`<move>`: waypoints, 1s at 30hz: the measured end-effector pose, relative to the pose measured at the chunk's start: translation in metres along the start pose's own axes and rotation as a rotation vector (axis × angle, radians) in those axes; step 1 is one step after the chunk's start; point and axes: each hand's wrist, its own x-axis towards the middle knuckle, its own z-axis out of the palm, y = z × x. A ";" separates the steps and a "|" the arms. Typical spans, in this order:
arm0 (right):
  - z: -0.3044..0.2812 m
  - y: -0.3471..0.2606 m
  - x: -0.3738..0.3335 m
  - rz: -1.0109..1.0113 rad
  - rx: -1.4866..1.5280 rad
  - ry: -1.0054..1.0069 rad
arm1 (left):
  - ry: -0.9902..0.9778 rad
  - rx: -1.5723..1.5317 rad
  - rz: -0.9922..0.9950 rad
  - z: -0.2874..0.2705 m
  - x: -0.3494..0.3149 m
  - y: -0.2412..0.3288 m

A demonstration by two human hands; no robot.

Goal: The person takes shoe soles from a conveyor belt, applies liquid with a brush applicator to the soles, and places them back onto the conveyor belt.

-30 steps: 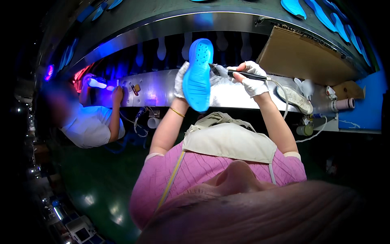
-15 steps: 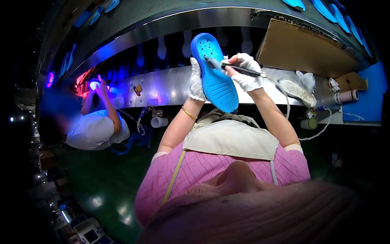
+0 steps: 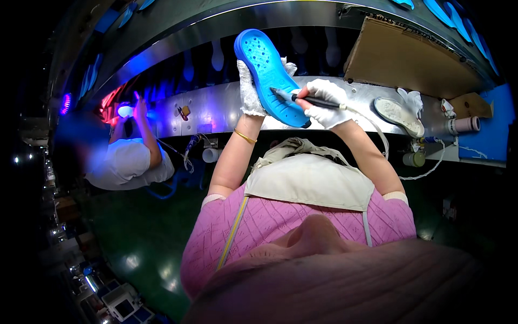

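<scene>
A blue shoe sole [image 3: 270,75] with a cluster of holes in its far part is held up above the metal bench. My left hand [image 3: 251,92], in a white glove, grips it from behind and along its left edge. In my right hand [image 3: 327,100], gloved with bare fingertips, is a black-handled brush [image 3: 315,101] with a grey-blue bristle tip. That tip rests on or just over the middle of the sole. From the brush's rear end a pale tube [image 3: 372,117] runs down off the bench.
To the right on the bench [image 3: 210,108] lie a white-filled sole [image 3: 398,115], a white glove [image 3: 411,101] and a pinkish roll [image 3: 465,125]. A cardboard sheet [image 3: 407,59] stands behind them. Blue soles ride the far conveyor [image 3: 264,24]. Another person [image 3: 129,162] works at left.
The sole has moved away from me and slightly left, tilting more. The brush tip has shifted from the holed part to the middle of the sole.
</scene>
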 end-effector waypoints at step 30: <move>0.027 -0.007 0.000 0.254 0.600 -0.003 | -0.244 -0.030 0.275 0.033 -0.012 -0.005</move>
